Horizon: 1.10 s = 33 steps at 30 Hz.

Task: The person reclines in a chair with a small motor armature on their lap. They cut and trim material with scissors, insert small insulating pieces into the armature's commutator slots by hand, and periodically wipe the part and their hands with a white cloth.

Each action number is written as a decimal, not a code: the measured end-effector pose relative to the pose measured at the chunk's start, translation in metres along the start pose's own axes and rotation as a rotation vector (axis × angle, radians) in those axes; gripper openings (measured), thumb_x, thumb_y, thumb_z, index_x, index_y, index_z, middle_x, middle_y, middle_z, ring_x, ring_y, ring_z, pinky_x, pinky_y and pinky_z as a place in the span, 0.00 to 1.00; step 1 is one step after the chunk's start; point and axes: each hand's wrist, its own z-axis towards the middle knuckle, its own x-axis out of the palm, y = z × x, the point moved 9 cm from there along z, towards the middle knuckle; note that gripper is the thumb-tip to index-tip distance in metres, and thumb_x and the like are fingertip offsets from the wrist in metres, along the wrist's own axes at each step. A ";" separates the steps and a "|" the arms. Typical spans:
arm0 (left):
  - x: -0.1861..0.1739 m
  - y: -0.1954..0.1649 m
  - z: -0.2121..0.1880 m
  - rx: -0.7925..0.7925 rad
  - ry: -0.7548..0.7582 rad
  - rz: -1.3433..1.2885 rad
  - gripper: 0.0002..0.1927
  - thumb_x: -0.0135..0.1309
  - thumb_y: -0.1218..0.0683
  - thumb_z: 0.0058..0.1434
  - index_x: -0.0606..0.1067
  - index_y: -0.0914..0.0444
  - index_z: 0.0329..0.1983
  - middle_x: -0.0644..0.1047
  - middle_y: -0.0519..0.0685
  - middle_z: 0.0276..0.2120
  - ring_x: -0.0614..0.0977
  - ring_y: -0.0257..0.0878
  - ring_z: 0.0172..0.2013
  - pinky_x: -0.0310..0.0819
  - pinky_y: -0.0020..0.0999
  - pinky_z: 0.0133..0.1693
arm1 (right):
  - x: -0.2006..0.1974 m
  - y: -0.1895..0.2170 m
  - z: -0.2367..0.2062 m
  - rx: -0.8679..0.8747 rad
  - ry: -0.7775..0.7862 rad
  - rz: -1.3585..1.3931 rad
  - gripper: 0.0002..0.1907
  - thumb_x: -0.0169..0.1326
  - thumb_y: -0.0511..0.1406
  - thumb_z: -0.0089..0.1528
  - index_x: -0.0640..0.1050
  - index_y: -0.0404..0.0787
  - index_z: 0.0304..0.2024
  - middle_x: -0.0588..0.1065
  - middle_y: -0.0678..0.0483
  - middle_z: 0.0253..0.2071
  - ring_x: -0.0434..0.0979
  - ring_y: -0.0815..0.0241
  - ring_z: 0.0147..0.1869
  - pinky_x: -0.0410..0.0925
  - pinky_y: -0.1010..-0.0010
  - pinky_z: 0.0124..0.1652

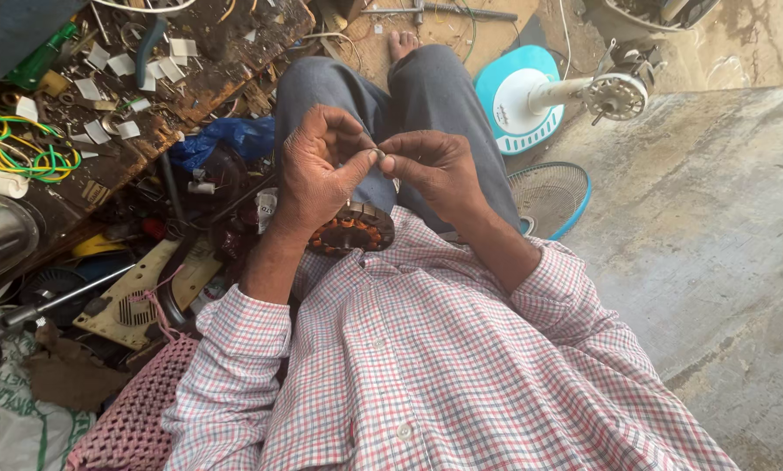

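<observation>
We sit on a rough concrete floor (714, 262), knees drawn up, with a cluttered wooden board (191, 78) of paper scraps and green and yellow wires (12, 144) to our left. On our lap rests a round motor stator (354, 229) with copper windings, kept close beneath the hands so its wire ends reach up to them. Our left hand (317, 170) and right hand (431, 170) meet above it, fingertips narrowed to a pinch on something small, likely a thin wire end (380, 155), though it is too small to tell for sure. Beyond our knees stand a blue-and-white fan base (518, 96) and a blue fan grille (550, 196).
</observation>
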 end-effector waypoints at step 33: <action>-0.053 -0.014 -0.022 0.099 -0.316 -0.075 0.08 0.56 0.67 0.71 0.79 0.64 0.49 0.82 0.47 0.40 0.82 0.32 0.35 0.80 0.27 0.39 | 0.079 -0.009 -0.034 0.103 0.258 -0.405 0.25 0.65 0.29 0.60 0.75 0.34 0.59 0.79 0.51 0.51 0.81 0.63 0.55 0.75 0.71 0.55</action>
